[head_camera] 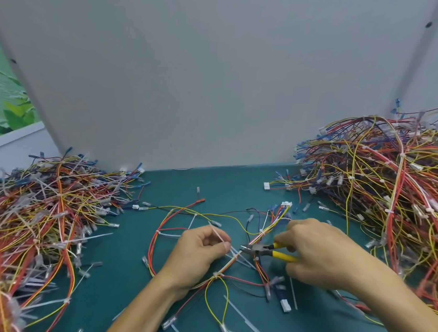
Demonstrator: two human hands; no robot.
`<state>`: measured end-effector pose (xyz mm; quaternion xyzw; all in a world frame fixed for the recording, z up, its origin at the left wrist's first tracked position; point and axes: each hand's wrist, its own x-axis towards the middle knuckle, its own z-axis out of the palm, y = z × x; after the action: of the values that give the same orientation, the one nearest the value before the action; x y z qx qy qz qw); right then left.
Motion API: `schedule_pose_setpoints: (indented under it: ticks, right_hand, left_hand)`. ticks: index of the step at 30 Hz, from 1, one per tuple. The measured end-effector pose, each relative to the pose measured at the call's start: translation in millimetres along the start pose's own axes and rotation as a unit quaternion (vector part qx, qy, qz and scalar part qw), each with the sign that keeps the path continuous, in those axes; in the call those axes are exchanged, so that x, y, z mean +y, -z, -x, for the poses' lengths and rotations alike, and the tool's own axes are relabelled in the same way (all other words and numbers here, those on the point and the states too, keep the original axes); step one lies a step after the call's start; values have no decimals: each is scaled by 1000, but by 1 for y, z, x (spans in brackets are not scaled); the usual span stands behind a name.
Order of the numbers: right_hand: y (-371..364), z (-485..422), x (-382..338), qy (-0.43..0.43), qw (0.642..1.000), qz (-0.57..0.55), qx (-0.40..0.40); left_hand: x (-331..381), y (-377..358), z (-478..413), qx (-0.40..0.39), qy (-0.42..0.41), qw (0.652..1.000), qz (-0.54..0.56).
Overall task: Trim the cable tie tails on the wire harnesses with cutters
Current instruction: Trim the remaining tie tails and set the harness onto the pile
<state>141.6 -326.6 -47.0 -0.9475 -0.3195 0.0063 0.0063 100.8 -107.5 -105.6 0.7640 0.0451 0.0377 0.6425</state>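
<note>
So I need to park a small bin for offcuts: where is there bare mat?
Bare mat lies along the white partition, between the left pile and right pile. A second, mostly bare patch sits between the left pile and the spread harness. In front, wires and cut tails crowd it.

Worktop: a matte teal-green mat [134, 274] covers the table and runs back to the screen.
Back screen: a pale grey panel [216, 78] stands upright at the table's far edge and fills most of the view.
Right side: a second grey panel [437, 74] meets it along a slanting seam.
Fasteners: one small dark dot [428, 24] at upper right, another [13, 61] at left.
Left edge: a white ledge [15, 139] below a green leaf-patterned surface [9, 108]; print or window, unclear.
Light: soft and even.
</note>
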Motion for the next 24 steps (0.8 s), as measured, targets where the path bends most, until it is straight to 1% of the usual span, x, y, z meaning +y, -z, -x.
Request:
schedule_pose_setpoints:
  ticks: [7,12,24]
  right_hand:
    - [-4,-1,-13,24,1000,20,-1]
    - [-2,0,-15,13,999,35,-6]
    - [-5,0,-12,9,999,51,17]
  left_hand:
    - [0,-1,0,2,-3,1000,0]
    - [0,-1,0,2,-8,1000,0]
    - [0,-1,1,-13,-15,1000,-1]
